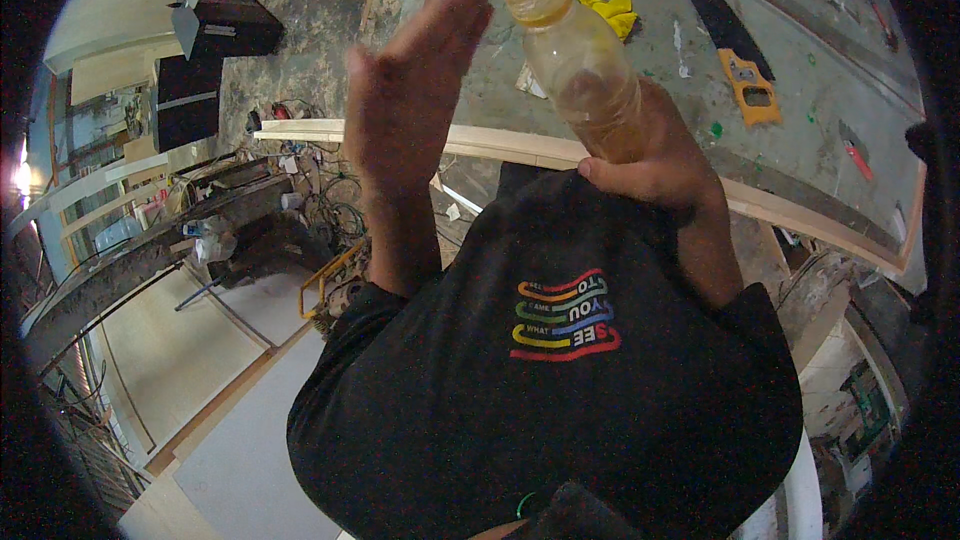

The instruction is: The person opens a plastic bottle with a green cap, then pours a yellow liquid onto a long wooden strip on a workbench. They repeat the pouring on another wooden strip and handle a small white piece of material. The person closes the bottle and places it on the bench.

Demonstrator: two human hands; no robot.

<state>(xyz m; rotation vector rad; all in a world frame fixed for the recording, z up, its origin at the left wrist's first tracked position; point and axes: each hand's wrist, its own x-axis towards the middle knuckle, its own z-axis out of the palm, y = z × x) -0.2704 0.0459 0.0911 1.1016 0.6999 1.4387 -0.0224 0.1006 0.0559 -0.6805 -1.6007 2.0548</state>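
A clear plastic bottle (583,65) with yellowish residue is gripped low down by my right hand (665,160), its wide mouth tilted up and to the left. No cap shows on it. My left hand (415,90) is raised beside the bottle, apart from it, fingers stretched out and slightly blurred, holding nothing. Beyond the bottle, a crumpled yellow cloth or glove (612,15) lies on the worn grey-green worktop (690,105). A handsaw (750,90) with a yellow handle and a dark blade rests farther right.
Light wooden edging (510,143) runs along the worktop's near side. A red-handled tool (857,155) lies at the right. Tangled cables (335,200) and a yellow metal frame (325,280) are at the left, near pale boards (175,360). Dark cabinet panels (235,25) stand at the far left.
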